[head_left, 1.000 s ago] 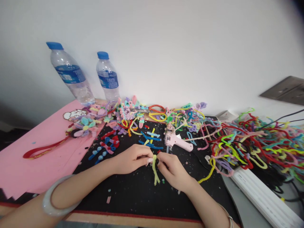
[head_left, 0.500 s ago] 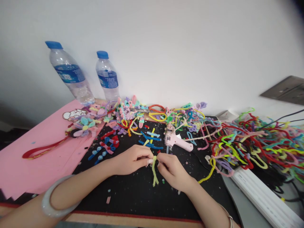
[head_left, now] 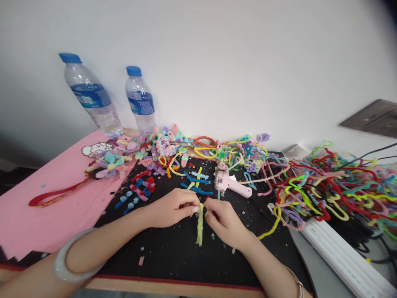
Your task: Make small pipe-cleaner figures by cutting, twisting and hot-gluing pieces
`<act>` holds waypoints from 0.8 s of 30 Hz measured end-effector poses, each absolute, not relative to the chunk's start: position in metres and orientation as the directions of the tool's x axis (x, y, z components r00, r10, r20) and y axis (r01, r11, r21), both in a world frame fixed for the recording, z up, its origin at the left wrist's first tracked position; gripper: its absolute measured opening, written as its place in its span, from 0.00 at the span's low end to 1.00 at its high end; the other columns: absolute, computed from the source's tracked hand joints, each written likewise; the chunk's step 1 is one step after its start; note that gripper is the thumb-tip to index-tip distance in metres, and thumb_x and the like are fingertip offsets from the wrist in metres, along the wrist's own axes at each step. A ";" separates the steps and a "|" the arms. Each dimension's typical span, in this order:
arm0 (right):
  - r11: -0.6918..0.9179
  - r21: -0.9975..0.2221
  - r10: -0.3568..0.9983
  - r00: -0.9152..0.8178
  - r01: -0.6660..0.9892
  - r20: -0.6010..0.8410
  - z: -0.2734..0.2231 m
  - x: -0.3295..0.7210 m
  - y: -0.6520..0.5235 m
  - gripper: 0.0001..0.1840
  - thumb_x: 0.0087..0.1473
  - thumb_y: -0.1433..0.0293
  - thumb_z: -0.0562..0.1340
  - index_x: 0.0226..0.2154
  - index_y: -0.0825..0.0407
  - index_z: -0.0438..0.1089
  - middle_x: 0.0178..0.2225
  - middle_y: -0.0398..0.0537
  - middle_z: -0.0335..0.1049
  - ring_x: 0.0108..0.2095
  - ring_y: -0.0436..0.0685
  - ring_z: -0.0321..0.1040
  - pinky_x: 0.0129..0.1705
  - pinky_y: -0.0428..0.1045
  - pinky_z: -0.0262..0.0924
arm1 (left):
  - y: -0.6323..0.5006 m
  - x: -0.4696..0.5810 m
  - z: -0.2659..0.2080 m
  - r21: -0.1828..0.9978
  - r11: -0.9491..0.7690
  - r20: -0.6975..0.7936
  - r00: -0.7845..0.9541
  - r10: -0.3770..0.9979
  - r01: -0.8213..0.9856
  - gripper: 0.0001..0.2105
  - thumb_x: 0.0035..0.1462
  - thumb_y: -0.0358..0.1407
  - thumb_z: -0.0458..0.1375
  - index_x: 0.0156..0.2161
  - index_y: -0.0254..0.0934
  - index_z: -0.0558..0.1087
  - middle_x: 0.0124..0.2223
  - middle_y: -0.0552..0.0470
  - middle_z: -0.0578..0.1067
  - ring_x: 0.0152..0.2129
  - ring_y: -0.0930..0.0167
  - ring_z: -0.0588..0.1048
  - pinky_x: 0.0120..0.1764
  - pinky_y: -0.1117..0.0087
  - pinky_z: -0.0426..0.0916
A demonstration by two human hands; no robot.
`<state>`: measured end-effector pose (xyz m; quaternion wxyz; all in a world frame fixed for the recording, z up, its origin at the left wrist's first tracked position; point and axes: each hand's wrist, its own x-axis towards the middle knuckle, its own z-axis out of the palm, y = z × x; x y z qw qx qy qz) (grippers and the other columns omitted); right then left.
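Observation:
Between my two hands a pale yellow-green pipe cleaner (head_left: 200,227) hangs down, folded over at its top, with its two strands lying side by side. My left hand (head_left: 176,208) pinches it at the fold with thumb and fingers. My right hand (head_left: 226,220) is also closed at the fold, from the other side; its fingertips are partly hidden. Just beyond the hands lie short blue pipe cleaners (head_left: 198,190) and yellow pieces on the black mat (head_left: 173,256). A pink glue gun (head_left: 235,186) rests behind my right hand.
Two water bottles (head_left: 141,103) stand against the wall at the back left. Scissors (head_left: 205,142) lie among finished fuzzy pieces. A tangle of coloured pipe cleaners (head_left: 310,186) covers the right side, beside a white power strip (head_left: 347,260). Pink paper (head_left: 62,182) spreads on the left.
The strands of the pipe cleaner, split apart at the lower end before, now hang together and slightly further left. Both hands have stayed almost in place.

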<state>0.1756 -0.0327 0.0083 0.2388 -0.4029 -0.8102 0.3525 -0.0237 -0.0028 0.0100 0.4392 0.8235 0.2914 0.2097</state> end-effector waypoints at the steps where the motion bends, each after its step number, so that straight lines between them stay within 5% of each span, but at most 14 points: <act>1: 0.420 -0.768 0.828 -0.551 0.483 0.105 0.009 0.176 -0.033 0.12 0.54 0.77 0.51 0.23 0.51 0.49 0.21 0.37 0.49 0.22 0.47 0.49 0.25 0.43 0.44 | -0.003 -0.024 0.009 0.846 -0.435 0.079 0.733 0.676 0.310 0.09 0.60 0.32 0.49 0.31 0.33 0.68 0.27 0.55 0.66 0.24 0.76 0.64 0.29 0.76 0.58; 24: 0.394 -0.762 0.827 -0.560 0.515 0.049 0.009 0.175 -0.032 0.11 0.57 0.76 0.49 0.25 0.51 0.52 0.23 0.38 0.53 0.24 0.48 0.51 0.27 0.44 0.47 | -0.002 -0.023 0.010 0.846 -0.426 0.068 0.727 0.683 0.321 0.12 0.62 0.34 0.47 0.28 0.34 0.65 0.27 0.56 0.65 0.25 0.76 0.63 0.31 0.76 0.57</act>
